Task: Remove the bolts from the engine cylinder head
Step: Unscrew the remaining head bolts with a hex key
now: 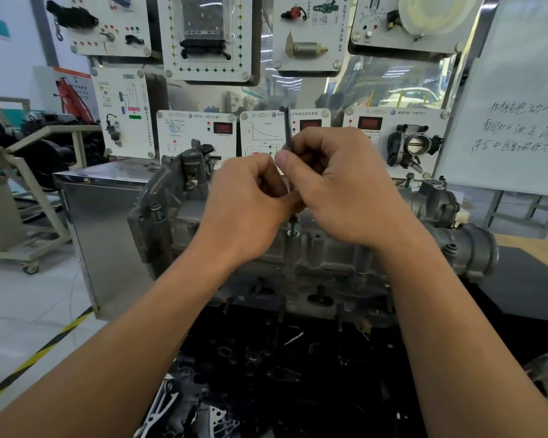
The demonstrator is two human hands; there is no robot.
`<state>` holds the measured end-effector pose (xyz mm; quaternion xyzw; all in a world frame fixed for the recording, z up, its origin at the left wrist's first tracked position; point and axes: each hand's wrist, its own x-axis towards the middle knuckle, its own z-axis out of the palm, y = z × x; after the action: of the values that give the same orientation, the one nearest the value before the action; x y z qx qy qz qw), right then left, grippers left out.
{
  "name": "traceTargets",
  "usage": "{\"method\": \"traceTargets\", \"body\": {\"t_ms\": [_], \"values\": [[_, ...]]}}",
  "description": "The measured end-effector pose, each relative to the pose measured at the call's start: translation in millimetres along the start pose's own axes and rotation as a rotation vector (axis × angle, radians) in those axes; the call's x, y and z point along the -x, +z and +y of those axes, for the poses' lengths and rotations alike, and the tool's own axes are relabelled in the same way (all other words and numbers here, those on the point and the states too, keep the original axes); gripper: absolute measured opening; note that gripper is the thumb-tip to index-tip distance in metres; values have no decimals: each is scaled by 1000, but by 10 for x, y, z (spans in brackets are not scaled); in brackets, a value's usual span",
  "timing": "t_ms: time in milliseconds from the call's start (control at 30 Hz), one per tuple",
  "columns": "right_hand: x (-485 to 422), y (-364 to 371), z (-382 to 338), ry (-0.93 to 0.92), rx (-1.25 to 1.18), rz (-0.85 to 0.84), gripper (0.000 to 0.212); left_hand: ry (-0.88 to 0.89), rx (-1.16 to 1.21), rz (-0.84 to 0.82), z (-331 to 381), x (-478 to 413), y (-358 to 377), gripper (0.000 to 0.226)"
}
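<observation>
Cylinder head [298, 257]: sitting at the centre of the frame on a dark worktop [519, 289], its grey cast top facing the camera, both hands working over its upper edge.
Bolt [293, 227]: standing partly raised out of a hole along the head's top edge, just below the hands, a short length of shank showing.
Hex key [287, 128]: standing nearly upright, its thin dark shaft running down between the two hands to the bolt, its bent top end poking above the right hand.
Left hand [250, 200]: curling its fingers and pinching the key's lower shaft with the thumb tip.
Right hand [339, 181]: pinching the key's shaft higher up between thumb and curled fingers.
Loose parts [250, 358]: lying scattered on the dark surface in the lower middle of the frame.
Display boards [200, 134]: hanging behind the head across the upper half of the frame.
Whiteboard [519, 105]: standing at the right edge, carrying handwriting.
</observation>
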<state>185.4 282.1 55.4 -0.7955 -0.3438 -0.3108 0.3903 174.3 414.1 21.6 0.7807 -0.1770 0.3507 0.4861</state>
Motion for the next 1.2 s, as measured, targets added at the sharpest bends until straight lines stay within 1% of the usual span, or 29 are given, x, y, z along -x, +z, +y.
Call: {"method": "traceTargets", "body": {"t_ms": [67,133,167,233,267,300,367,433,567,633,700,767,833,933,1000,1100,1200], "values": [[1,-19,-5,-6,10,-14,20,9,-41,-56,-4,12,21,29],[4,-61,-1,-16,-1,2,21,-29,-154,-172,-43,35,-6,37],[3,-87,2,-20,-16,25,23,-33,-236,-236,-72,42,-33,34],[-5,-147,13,-27,-61,91,28,-3,-313,-295,-100,50,-81,14],[-8,-182,20,-30,-87,122,31,12,-307,-285,-96,53,-89,6],[-6,-218,30,-30,-112,148,32,27,-290,-261,-92,61,-88,3],[13,-289,61,-23,-138,181,33,22,-235,-191,-83,66,-62,10],[43,-357,103,-13,-115,194,34,-10,-178,-144,-62,50,-39,16],[113,-488,193,5,-51,188,34,-8,-213,-181,-21,17,-43,15],[147,-551,241,26,-8,165,35,29,-262,-202,22,34,-27,15],[181,-603,283,48,16,124,36,98,-285,-175,97,70,41,20],[212,-645,317,64,38,70,34,155,-194,-132,202,98,142,16],[252,-681,344,81,68,-3,31,140,-26,-118,300,109,251,16],[321,-728,385,112,69,-52,29,-10,165,-170,377,53,369,21],[359,-757,412,116,75,-34,30,-59,157,-260,354,16,409,23],[386,-775,406,89,85,-19,31,16,60,-397,327,-2,425,28],[378,-749,388,53,77,-41,28,38,44,-464,322,-21,454,25]]}}
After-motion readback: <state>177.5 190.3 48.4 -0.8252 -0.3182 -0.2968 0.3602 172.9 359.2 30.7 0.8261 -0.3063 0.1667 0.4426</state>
